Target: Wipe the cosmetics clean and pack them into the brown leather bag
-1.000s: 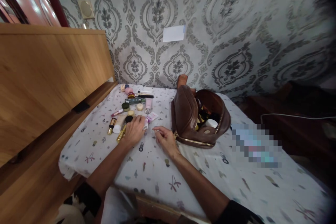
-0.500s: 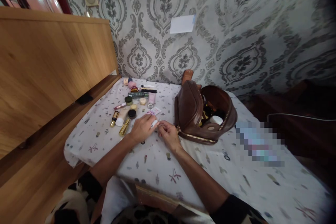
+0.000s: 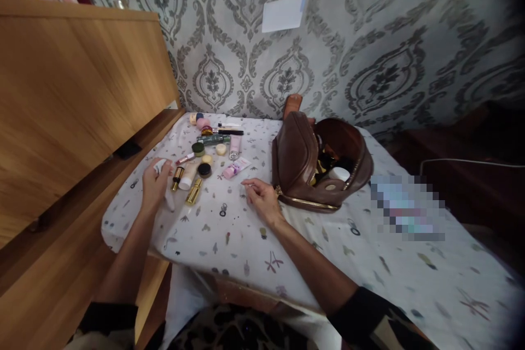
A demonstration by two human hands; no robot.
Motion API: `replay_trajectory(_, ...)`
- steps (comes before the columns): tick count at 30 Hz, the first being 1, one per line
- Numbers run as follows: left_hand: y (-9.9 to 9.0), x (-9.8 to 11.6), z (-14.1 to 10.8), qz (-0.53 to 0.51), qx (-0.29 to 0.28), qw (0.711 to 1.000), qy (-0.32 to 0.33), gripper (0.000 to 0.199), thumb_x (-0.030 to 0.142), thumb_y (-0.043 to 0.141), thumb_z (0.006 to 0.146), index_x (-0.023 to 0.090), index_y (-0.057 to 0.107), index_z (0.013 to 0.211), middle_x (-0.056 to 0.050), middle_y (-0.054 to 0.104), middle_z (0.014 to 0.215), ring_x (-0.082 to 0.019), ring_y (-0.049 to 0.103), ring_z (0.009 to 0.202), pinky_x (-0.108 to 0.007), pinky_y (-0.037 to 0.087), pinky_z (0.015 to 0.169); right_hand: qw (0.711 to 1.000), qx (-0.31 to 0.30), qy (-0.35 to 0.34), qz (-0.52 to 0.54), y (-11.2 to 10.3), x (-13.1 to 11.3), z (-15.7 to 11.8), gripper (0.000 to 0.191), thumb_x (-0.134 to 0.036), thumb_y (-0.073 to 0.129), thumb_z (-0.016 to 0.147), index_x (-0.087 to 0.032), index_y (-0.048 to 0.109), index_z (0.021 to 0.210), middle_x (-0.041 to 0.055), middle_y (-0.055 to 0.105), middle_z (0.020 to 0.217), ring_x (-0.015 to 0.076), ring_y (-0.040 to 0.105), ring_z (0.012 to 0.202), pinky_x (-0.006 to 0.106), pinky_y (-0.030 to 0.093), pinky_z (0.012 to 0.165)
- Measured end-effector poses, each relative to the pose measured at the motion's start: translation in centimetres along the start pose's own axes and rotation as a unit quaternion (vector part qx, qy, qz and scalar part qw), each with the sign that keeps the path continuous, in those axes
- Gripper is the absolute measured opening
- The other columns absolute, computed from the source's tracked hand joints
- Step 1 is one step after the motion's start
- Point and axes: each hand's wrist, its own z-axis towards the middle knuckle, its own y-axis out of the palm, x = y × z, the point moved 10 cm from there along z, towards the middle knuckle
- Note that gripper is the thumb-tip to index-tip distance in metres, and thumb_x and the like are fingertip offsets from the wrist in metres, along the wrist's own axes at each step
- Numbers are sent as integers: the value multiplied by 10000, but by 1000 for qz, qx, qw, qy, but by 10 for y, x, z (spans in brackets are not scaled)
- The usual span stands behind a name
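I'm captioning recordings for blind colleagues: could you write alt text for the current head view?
A person's left hand holds a small white item, too unclear to identify, beside cosmetic tubes and jars scattered on a white patterned tablecloth. The right hand, loosely curled, is beside an open brown leather bag.

White item [image 3: 159, 165], left of centre: the left hand [image 3: 155, 181] grips it, and its outline is mostly hidden. Black-and-gold tube [image 3: 177, 179], just to its right, and gold tube [image 3: 194, 191], slightly lower and farther right, both lie slanting. Beige tube [image 3: 189, 174], white-capped, lies between them, slightly higher. Pink-and-purple tube [image 3: 237, 167] lies near mid-frame. Brown bag [image 3: 293, 161], right of centre, gapes open.
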Motion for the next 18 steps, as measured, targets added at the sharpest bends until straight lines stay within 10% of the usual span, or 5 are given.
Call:
replay_trajectory(11,49,10,-83,370,-175,910,63,306,418,494,941,192,605,1114,-106,706,1082,-286,662,965,-337,469,743,1000,-9,-5,2,0,-1,-1,321,-396,514,812,-145,676,933,-66,460,476,101,402,434,226,296,470)
replay_trajectory(18,57,35,-87,215,-179,950,138,323,434,460,951,199,602,1121,-74,706,1105,-246,670,979,-335,501,823,999,-18,-21,31,9,-11,-10,336,-444,575,833,-165,682,986,-53,494,555,98,450,503,214,344,497)
